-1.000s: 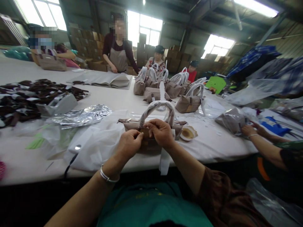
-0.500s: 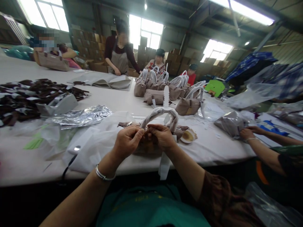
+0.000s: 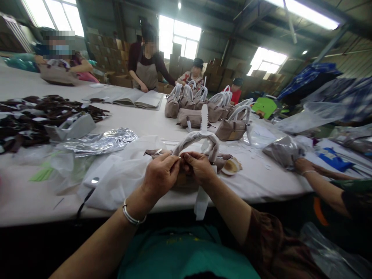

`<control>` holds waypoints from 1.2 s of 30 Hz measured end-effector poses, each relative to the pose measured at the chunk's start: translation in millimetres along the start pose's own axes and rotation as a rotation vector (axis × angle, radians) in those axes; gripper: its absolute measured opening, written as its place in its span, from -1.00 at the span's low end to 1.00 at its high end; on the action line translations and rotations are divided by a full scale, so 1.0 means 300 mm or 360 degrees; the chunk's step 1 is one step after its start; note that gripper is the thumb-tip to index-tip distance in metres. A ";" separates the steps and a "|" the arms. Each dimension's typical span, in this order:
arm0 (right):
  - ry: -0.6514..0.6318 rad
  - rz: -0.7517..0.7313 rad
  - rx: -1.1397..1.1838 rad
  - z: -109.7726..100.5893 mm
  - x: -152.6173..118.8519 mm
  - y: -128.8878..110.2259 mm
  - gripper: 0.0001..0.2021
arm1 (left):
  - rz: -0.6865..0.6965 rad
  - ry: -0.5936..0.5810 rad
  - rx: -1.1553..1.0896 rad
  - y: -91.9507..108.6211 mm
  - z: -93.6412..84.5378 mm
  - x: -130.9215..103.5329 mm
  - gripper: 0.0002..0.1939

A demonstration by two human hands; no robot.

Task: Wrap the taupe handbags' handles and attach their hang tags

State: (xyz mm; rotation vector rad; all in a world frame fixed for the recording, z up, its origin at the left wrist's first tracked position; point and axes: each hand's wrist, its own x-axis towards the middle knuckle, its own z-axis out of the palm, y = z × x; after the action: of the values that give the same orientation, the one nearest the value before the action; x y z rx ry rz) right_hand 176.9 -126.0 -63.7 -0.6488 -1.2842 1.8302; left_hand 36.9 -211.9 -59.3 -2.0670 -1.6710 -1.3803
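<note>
A taupe handbag (image 3: 223, 161) lies at the table's near edge, its handle (image 3: 214, 142) wrapped in pale material and arching up behind my hands. In front of the handle, my left hand (image 3: 161, 172) pinches thumb and forefinger together. Close beside it, nearly touching, my right hand (image 3: 199, 166) is closed in a similar pinch. Whatever lies between the fingertips is too small to make out. My hands cover much of the bag's front. A white strip (image 3: 201, 203) hangs below my right wrist over the table edge.
White wrapping sheets (image 3: 113, 178), crinkled clear plastic (image 3: 101, 142), a tape dispenser (image 3: 71, 126) and dark straps (image 3: 26, 116) lie left. Several wrapped-handle handbags (image 3: 232, 130) stand ahead. A tape roll (image 3: 231, 166) sits right. A co-worker's hand (image 3: 303, 166) touches a plastic-covered bag (image 3: 283, 151).
My left hand has turned slightly, its fingertips drawing in and its wrist shifting right. My right hand stays almost in place. Across the table, the person at far left has moved a bag a little.
</note>
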 end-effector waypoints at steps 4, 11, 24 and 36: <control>-0.0002 0.0020 0.0039 0.001 0.000 -0.002 -0.64 | -0.0051 0.0038 0.0045 0.009 0.013 -0.004 -0.79; -0.0029 0.0007 0.0061 0.000 0.001 0.003 -0.67 | -0.0077 0.0120 0.0064 0.011 0.031 -0.006 -0.80; -0.0051 0.0032 0.0118 -0.004 0.007 0.000 -0.68 | -0.0037 0.0197 0.0057 -0.001 0.062 -0.006 -0.81; 0.0032 -0.0027 -0.0122 0.013 0.035 -0.001 -0.65 | 0.0005 0.0242 0.0095 -0.012 0.105 0.009 -0.81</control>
State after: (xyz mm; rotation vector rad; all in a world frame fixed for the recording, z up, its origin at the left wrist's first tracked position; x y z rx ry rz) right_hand 168.2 -119.3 -61.8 -0.6936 -1.3478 1.7638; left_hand 51.2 -189.3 -76.7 -1.8808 -1.6257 -1.4290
